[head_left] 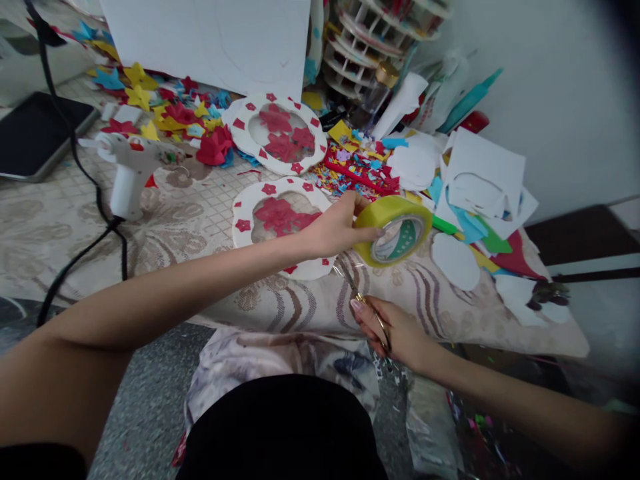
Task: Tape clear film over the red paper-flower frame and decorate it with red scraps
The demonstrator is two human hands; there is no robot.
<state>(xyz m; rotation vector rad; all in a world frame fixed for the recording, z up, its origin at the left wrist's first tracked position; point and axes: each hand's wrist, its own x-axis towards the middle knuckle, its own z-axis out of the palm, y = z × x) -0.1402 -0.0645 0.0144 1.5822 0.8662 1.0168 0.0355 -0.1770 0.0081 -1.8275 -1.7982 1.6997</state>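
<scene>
My left hand (340, 227) grips a yellow roll of tape (395, 230) and holds it up above the low table's front edge. A clear strip of tape runs down from the roll toward my right hand (395, 330). That hand is closed on small scissors (373, 313), blades pointing up at the strip. Just behind my left hand lies a white foam ring (245, 207) with red flowers; a second such ring (235, 123) lies farther back.
A white glue gun (127, 167) with a black cord stands at the left. Coloured paper flowers (165, 113) and scraps litter the back; white cut sheets (480, 173) pile at the right. A dark tablet (35, 133) lies far left, a white board (210, 40) behind.
</scene>
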